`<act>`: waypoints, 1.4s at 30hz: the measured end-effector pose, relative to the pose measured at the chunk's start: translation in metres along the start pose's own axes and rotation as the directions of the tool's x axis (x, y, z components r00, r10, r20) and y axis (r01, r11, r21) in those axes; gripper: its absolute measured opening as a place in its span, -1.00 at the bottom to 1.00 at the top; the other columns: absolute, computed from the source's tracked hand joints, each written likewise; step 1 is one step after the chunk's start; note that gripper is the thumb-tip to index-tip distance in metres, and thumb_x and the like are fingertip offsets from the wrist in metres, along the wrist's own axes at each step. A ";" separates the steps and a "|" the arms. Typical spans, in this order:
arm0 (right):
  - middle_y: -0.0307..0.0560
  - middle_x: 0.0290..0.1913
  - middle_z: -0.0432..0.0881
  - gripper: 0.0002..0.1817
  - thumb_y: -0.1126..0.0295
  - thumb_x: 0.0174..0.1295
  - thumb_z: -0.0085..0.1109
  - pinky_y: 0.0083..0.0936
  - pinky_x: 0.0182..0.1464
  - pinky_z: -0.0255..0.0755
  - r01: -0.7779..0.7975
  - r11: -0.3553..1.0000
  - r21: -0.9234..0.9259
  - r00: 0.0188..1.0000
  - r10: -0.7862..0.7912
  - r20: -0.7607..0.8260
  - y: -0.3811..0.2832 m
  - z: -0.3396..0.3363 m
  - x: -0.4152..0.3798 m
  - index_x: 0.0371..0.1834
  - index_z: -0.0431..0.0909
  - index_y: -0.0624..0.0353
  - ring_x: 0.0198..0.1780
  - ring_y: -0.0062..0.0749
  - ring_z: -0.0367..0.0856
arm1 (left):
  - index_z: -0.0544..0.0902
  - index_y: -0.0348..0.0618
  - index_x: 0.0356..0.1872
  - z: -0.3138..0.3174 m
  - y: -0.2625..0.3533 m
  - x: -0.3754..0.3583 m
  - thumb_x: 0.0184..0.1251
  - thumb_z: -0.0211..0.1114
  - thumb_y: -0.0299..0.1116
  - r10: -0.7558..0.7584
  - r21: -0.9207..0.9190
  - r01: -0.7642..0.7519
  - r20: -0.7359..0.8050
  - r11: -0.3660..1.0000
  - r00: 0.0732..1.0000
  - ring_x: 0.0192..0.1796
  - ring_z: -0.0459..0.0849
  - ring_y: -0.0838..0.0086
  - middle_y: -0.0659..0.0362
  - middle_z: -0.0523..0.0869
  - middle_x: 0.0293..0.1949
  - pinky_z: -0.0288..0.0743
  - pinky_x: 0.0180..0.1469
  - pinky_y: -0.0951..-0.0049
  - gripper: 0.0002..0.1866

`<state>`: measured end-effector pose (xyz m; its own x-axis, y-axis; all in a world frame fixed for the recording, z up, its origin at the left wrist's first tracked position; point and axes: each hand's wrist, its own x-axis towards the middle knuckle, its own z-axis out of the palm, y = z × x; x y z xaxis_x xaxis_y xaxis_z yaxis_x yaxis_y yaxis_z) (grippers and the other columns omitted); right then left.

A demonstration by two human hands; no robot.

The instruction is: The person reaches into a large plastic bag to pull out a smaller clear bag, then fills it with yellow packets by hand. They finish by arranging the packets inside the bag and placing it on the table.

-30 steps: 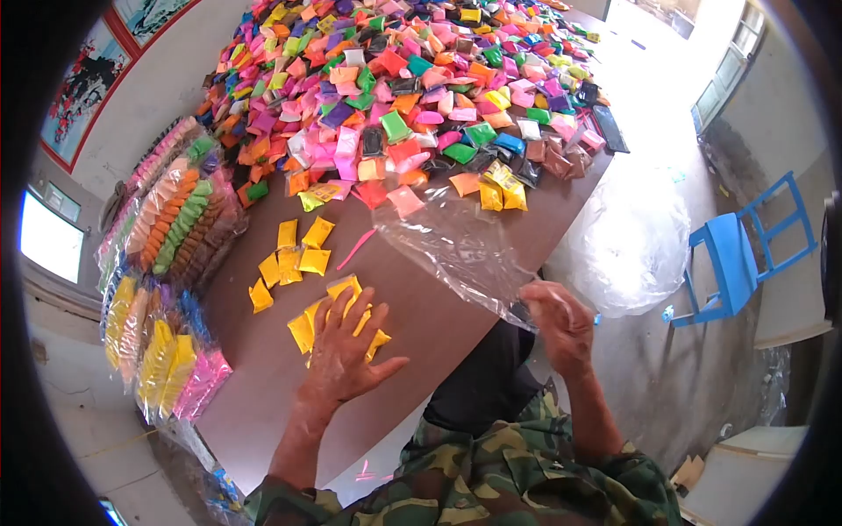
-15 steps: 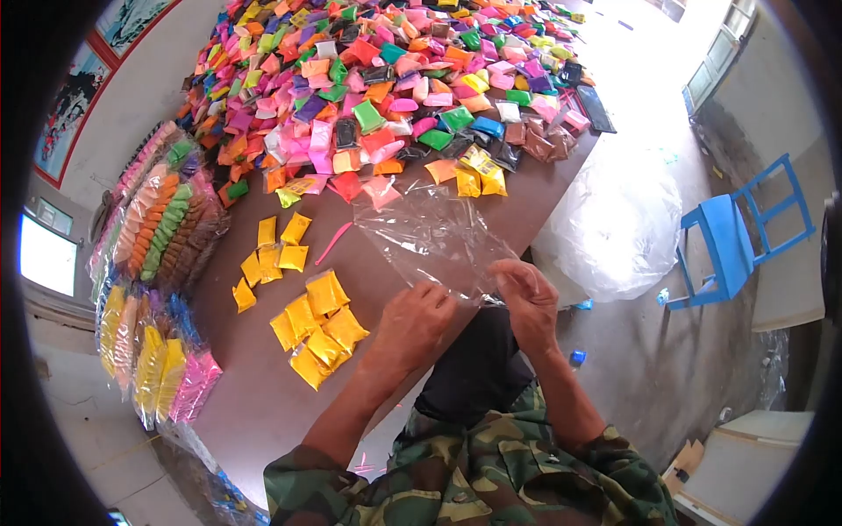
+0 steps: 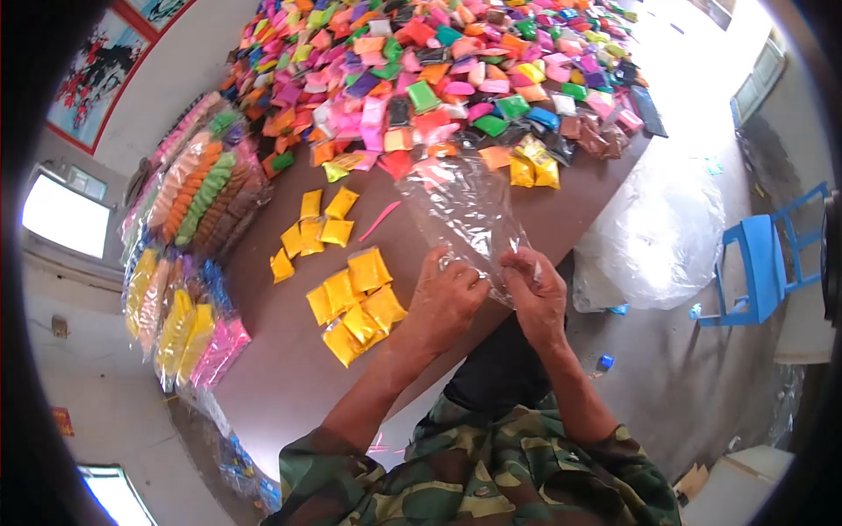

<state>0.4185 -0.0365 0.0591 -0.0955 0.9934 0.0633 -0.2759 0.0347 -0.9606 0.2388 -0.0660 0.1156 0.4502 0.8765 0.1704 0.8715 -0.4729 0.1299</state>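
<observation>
A clear plastic bag (image 3: 469, 206) stretches away from me over the table's edge, nothing visible inside it. My left hand (image 3: 447, 298) is closed on its near left edge, and my right hand (image 3: 537, 289) pinches its near right edge. Left of my left hand lies a cluster of yellow packets (image 3: 358, 302), laid close together. Beyond them, a smaller group of loose yellow packets (image 3: 311, 230) rests beside a thin pink strip (image 3: 380, 221). Two more yellow packets (image 3: 535, 167) lie past the bag, at the pile's near edge.
A large heap of coloured packets (image 3: 421, 79) covers the far part of the brown table (image 3: 263, 351). Filled clear bags of packets (image 3: 189, 202) line the left edge. On the right are a big translucent plastic sack (image 3: 653, 237) and a blue chair (image 3: 752, 263).
The view has shifted, so the scene sits further right. My hands have come closer together, and the bag between them looks narrower and more gathered.
</observation>
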 end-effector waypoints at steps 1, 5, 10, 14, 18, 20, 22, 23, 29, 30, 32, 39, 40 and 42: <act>-0.33 -0.01 0.71 -0.75 0.54 0.57 0.29 -0.65 0.07 0.55 0.005 1.000 -0.028 1.000 -0.005 -0.008 -0.002 0.003 -0.002 0.24 0.67 0.22 0.00 -0.70 0.62 | 0.73 -0.08 -0.12 0.002 0.001 -0.001 0.26 0.41 -0.41 0.000 -0.003 0.000 0.001 1.000 1.000 0.14 0.72 0.28 0.20 0.73 -0.14 0.23 0.56 -0.24 -0.82; -0.28 0.01 0.73 -0.77 0.49 0.58 0.30 -0.62 0.12 0.55 0.000 0.995 -0.098 0.999 -0.005 -0.051 -0.001 0.008 -0.006 0.22 0.69 0.27 0.01 -0.66 0.63 | 0.76 -0.09 -0.01 -0.001 0.018 0.003 0.30 0.50 -0.29 -0.020 -0.150 0.008 -0.080 0.989 0.997 0.24 0.70 0.25 0.15 0.76 -0.03 0.22 0.55 -0.27 -0.72; -0.18 0.06 0.73 -0.80 0.51 0.56 0.32 -0.55 0.17 0.54 0.121 0.964 -0.236 0.992 -0.126 -0.005 -0.004 0.006 -0.005 0.15 0.72 0.31 0.06 -0.56 0.65 | 0.78 -0.08 0.04 -0.021 0.012 -0.012 0.27 0.58 -0.21 -0.178 -0.129 0.152 -0.226 0.980 0.958 0.24 0.74 0.18 0.07 0.81 0.06 0.49 0.39 0.00 -0.63; -0.13 0.12 0.71 -0.74 0.60 0.47 0.35 -0.54 0.19 0.53 0.207 0.938 -0.280 0.978 -0.191 0.081 -0.002 0.001 -0.007 0.19 0.69 0.32 0.13 -0.50 0.67 | 0.81 -0.12 -0.09 -0.041 -0.037 -0.063 0.35 0.52 -0.14 -0.496 -0.087 0.488 -0.109 0.868 0.862 -0.02 0.84 0.11 0.01 0.85 -0.10 0.72 0.02 0.11 -0.71; -0.10 0.15 0.69 -0.68 0.65 0.42 0.37 -0.53 0.20 0.53 0.152 0.963 -0.221 0.987 -0.136 0.085 -0.001 0.007 -0.009 0.21 0.67 0.33 0.13 -0.45 0.69 | 0.85 -0.12 -0.11 -0.058 -0.057 -0.083 0.32 0.48 0.02 -0.625 0.047 0.623 0.092 0.781 0.776 -0.03 0.87 0.15 0.01 0.87 -0.15 0.72 0.07 0.07 -0.60; -0.10 0.15 0.69 -0.68 0.65 0.41 0.37 -0.53 0.20 0.53 0.133 0.970 -0.202 0.989 -0.118 0.084 -0.001 0.008 -0.010 0.21 0.67 0.33 0.12 -0.44 0.69 | 0.86 -0.11 -0.08 -0.056 -0.059 -0.089 0.28 0.47 0.13 -0.595 -0.002 0.598 0.088 0.802 0.799 -0.01 0.87 0.15 0.01 0.88 -0.14 0.71 0.10 0.06 -0.51; -0.09 0.13 0.70 -0.68 0.64 0.40 0.38 -0.52 0.20 0.54 0.136 0.973 -0.187 0.989 -0.122 0.086 -0.002 0.008 -0.009 0.20 0.67 0.33 0.12 -0.43 0.70 | 0.86 -0.11 -0.03 -0.059 -0.058 -0.087 0.24 0.48 0.19 -0.599 0.027 0.606 0.186 0.795 0.778 0.03 0.86 0.14 0.03 0.88 -0.09 0.70 0.14 0.06 -0.44; -0.09 0.12 0.70 -0.68 0.64 0.41 0.38 -0.53 0.20 0.54 0.138 0.970 -0.202 0.989 -0.122 0.088 -0.002 0.006 -0.009 0.20 0.67 0.33 0.12 -0.43 0.70 | 0.85 -0.10 0.00 -0.061 -0.058 -0.085 0.22 0.48 0.22 -0.597 0.043 0.606 0.236 0.794 0.766 0.05 0.85 0.14 0.03 0.88 -0.07 0.70 0.16 0.06 -0.41; -0.10 0.08 0.72 -0.68 0.64 0.41 0.39 -0.54 0.20 0.53 0.139 0.955 -0.262 0.989 -0.119 0.094 -0.002 -0.003 -0.011 0.20 0.67 0.31 0.11 -0.45 0.70 | 0.80 -0.11 0.13 -0.052 -0.061 -0.089 0.14 0.57 0.19 -0.585 0.017 0.597 0.224 0.802 0.779 0.14 0.81 0.11 0.02 0.85 0.05 0.66 0.23 0.10 -0.33; -0.11 0.08 0.72 -0.67 0.64 0.41 0.38 -0.54 0.20 0.53 0.134 0.957 -0.257 0.989 -0.112 0.099 -0.001 -0.003 -0.011 0.21 0.67 0.31 0.11 -0.46 0.69 | 0.80 -0.11 0.11 -0.053 -0.062 -0.089 0.13 0.60 0.17 -0.585 -0.002 0.601 0.231 0.799 0.778 0.13 0.81 0.11 0.02 0.85 0.04 0.66 0.23 0.10 -0.35; -0.19 0.06 0.72 -0.66 0.63 0.43 0.38 -0.58 0.20 0.51 0.118 0.967 -0.224 0.989 -0.095 0.111 -0.002 -0.002 -0.012 0.24 0.67 0.29 0.10 -0.55 0.66 | 0.80 -0.11 0.07 -0.055 -0.062 -0.088 0.09 0.64 0.13 -0.582 -0.039 0.608 0.246 0.793 0.775 0.12 0.81 0.11 0.03 0.85 0.01 0.66 0.22 0.10 -0.37; -0.32 0.05 0.72 -0.59 0.59 0.44 0.40 -0.63 0.18 0.50 0.104 0.964 -0.244 0.988 -0.072 0.138 -0.014 0.003 -0.017 0.33 0.65 0.25 0.08 -0.68 0.61 | 0.76 -0.19 -0.06 -0.050 -0.057 -0.094 0.11 0.72 -0.13 -0.485 -0.241 0.496 0.107 0.834 0.868 -0.05 0.84 0.20 0.06 0.83 -0.14 0.70 0.07 0.22 -0.52; -0.31 0.06 0.72 -0.58 0.59 0.43 0.41 -0.62 0.18 0.50 0.105 0.962 -0.253 0.987 -0.069 0.147 -0.014 0.003 -0.017 0.33 0.65 0.25 0.08 -0.68 0.61 | 0.75 -0.20 -0.06 -0.054 -0.052 -0.090 0.14 0.71 -0.18 -0.518 -0.292 0.528 0.116 0.798 0.847 -0.07 0.85 0.23 0.06 0.84 -0.15 0.70 0.05 0.25 -0.55; -0.32 0.06 0.72 -0.58 0.60 0.43 0.41 -0.61 0.19 0.50 0.082 0.969 -0.232 0.987 -0.047 0.153 -0.013 0.004 -0.018 0.34 0.65 0.25 0.08 -0.67 0.61 | 0.73 -0.21 -0.04 -0.070 -0.037 -0.076 0.17 0.71 -0.25 -0.581 -0.408 0.562 0.089 0.720 0.809 -0.09 0.85 0.28 0.05 0.84 -0.15 0.71 0.01 0.30 -0.57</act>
<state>0.4201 -0.0556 0.0711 -0.2280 0.9622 0.1491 -0.0533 0.1406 -0.9886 0.1587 -0.1208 0.1658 -0.1250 0.9919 -0.0246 0.8008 0.1155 0.5878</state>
